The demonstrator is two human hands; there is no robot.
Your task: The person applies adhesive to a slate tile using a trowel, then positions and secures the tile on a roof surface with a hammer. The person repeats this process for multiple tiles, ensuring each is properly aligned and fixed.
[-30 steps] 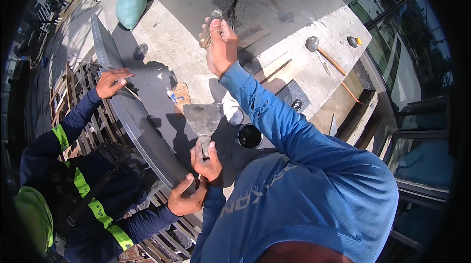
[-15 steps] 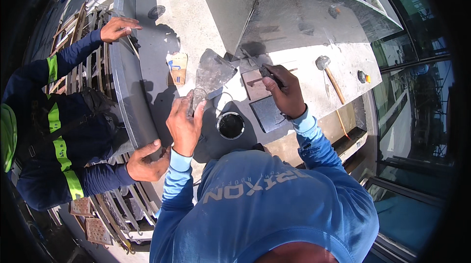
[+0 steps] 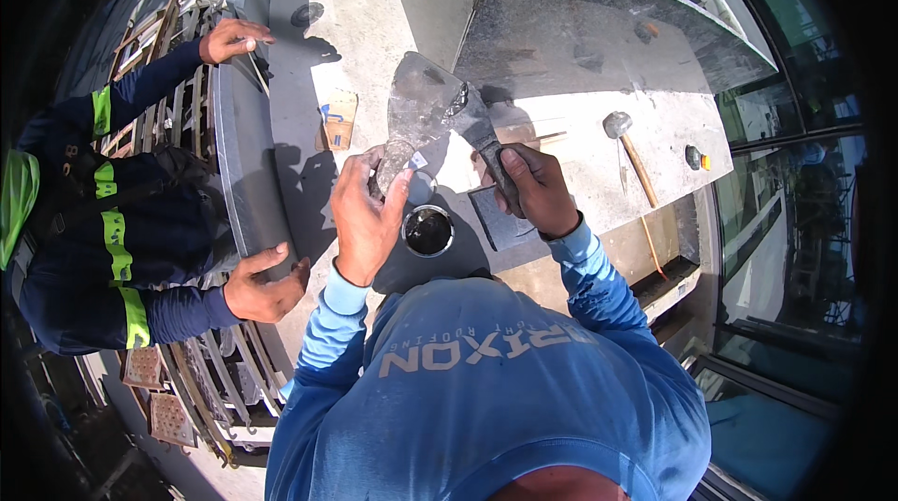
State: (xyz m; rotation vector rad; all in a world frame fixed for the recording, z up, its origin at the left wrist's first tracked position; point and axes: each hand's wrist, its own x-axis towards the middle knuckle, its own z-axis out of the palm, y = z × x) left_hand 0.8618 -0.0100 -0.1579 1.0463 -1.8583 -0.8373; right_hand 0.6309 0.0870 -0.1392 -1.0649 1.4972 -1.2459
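Observation:
My left hand is closed round the thick grey handle of a wide, flat scraper, its blade pointing away from me. My right hand grips a dark putty knife. Its tip meets the right part of the scraper's blade, where a glossy black dab sits. Just below the two tools stands a round tin of shiny black paste. A dark square tile lies partly under my right hand.
A hammer lies on the pale slab at right, near a tape measure. To my left, a co-worker's hands are at an upright grey slab. A stained cup and upright stone panels stand farther off.
The scraper has tipped up and away from me. My right hand has brought the putty knife onto its blade, where black paste now shows. The co-worker's nearer hand shifted slightly left.

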